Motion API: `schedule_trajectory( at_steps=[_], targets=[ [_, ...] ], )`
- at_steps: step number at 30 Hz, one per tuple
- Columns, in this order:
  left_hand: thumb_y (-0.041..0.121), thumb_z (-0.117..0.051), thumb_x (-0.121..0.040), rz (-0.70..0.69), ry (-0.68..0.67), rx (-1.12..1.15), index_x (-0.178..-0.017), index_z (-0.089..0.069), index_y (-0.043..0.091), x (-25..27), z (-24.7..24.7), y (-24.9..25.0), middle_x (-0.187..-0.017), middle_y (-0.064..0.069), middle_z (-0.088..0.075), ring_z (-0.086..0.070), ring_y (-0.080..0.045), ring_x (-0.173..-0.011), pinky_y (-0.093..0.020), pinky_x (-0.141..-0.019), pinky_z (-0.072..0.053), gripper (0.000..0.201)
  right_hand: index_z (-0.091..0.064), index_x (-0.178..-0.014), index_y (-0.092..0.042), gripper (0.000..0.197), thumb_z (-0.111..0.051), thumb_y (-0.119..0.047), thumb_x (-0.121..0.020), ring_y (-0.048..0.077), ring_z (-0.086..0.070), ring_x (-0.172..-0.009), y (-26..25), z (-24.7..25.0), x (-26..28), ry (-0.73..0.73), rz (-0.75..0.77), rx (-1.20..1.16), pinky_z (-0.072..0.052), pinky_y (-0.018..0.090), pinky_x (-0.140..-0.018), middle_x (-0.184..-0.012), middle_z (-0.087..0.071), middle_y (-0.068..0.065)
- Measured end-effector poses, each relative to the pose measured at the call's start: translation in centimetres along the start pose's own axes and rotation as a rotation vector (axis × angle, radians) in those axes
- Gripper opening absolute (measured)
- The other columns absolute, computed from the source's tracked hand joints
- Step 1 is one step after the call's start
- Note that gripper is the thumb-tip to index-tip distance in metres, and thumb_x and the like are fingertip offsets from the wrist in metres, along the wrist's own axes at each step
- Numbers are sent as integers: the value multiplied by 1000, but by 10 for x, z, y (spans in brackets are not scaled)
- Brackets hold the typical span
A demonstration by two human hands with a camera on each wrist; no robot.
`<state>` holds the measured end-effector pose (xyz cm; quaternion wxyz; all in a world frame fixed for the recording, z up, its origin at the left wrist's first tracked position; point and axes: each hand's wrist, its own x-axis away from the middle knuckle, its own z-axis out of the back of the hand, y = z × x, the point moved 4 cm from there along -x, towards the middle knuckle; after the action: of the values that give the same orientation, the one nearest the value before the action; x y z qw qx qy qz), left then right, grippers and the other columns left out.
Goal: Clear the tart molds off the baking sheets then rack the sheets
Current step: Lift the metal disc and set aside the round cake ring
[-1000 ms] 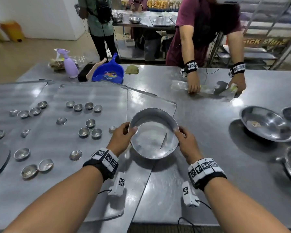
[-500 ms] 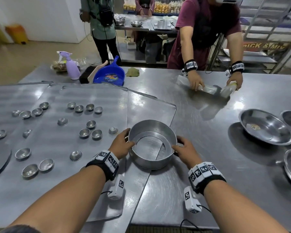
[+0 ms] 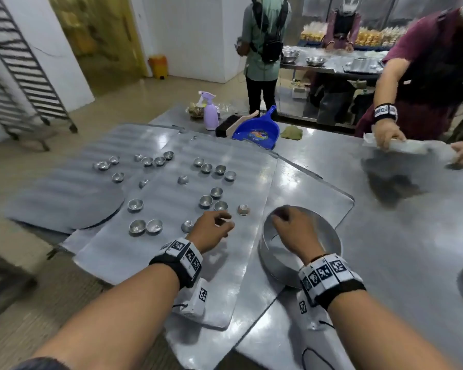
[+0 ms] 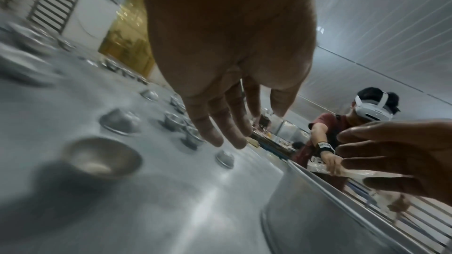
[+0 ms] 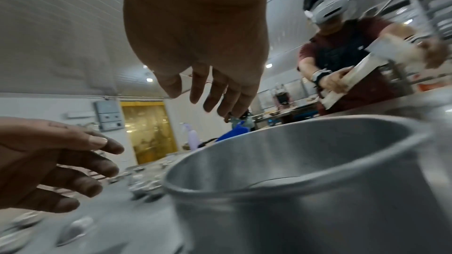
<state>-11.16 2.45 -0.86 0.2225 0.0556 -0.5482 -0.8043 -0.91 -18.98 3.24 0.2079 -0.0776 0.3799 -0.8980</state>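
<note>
Several small silver tart molds (image 3: 205, 201) lie scattered over overlapping flat baking sheets (image 3: 171, 257) on the steel table. A round metal pan (image 3: 329, 244) stands on a sheet at the right. My left hand (image 3: 219, 222) hovers open over the sheet, fingers loose, close to a mold (image 3: 187, 226) and holding nothing. Over the pan's near-left rim hangs my right hand (image 3: 284, 217), open and empty. The left wrist view shows the left hand's fingers (image 4: 227, 126) above the molds (image 4: 100, 159). In the right wrist view the right hand's fingers (image 5: 220, 92) hang above the pan (image 5: 305, 200).
A tall tray rack (image 3: 19, 76) stands on the floor at the far left. A purple spray bottle (image 3: 210, 113), a brush and a blue dustpan (image 3: 257, 132) sit at the table's far side. A person in maroon (image 3: 385, 134) works across the table on the right.
Both hands have let go of the round pan, which now stands on the sheet. My left hand moved left toward the molds, and the head view swung left.
</note>
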Motion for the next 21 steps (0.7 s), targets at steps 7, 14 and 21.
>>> schedule_trajectory(
  at_steps=[7,14,21],
  targets=[
    [22,-69,-93,148,340,-52,-101,-69,14,73,130,-52,-97,-11,-70,-72,-23,-73,-14,-55,-48,11,-69,-106,-23,25,-63,-42,-91,15,-63,-92,-99,-119,-3,-340,218,-36,-46,28,-77,-98,-69,-3],
    [16,-70,-92,259,589,-35,-99,-70,8,103,255,-124,-82,-12,-71,-72,-32,-71,-38,-70,-57,11,-70,-105,-21,23,-64,-38,-91,14,-58,-87,-196,-216,-13,-445,290,-29,-40,26,-73,-91,-65,-6],
    [22,-69,-94,326,617,-75,-94,-69,12,81,375,-193,-84,-9,-72,-71,-26,-75,-30,-61,-55,11,-71,-100,-19,20,-66,-35,-89,19,-63,-90,-277,-321,-48,-489,250,-7,-45,27,-77,-86,-69,-3]
  ],
)
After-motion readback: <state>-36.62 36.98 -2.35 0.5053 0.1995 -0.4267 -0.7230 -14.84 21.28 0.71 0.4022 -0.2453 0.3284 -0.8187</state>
